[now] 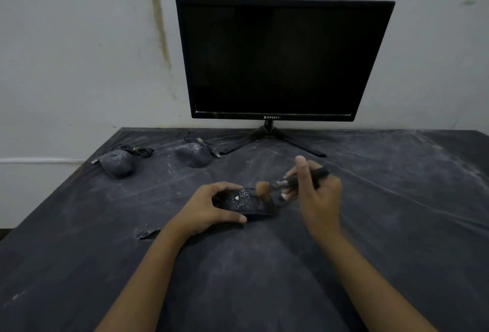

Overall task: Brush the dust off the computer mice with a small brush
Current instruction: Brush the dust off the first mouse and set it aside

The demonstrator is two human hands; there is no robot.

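Note:
A black computer mouse (244, 203) speckled with white dust lies on the dark cloth in front of me. My left hand (211, 208) grips it from the left, thumb on its near side and fingers over its far side. My right hand (318, 195) holds a small brush (291, 185) by its dark handle. The brush's brown bristles (262, 189) are blurred and sit over the right part of this mouse. Two more dust-covered mice lie farther back, one at the left (117, 163) and one near the monitor stand (194, 155).
A black monitor (280, 59) on a splayed stand (268, 134) rises at the table's far edge against the wall. Cables (140, 150) coil behind the two far mice. The dark tablecloth (397, 199) is streaked with white dust, and a small tear (148, 233) shows at the near left.

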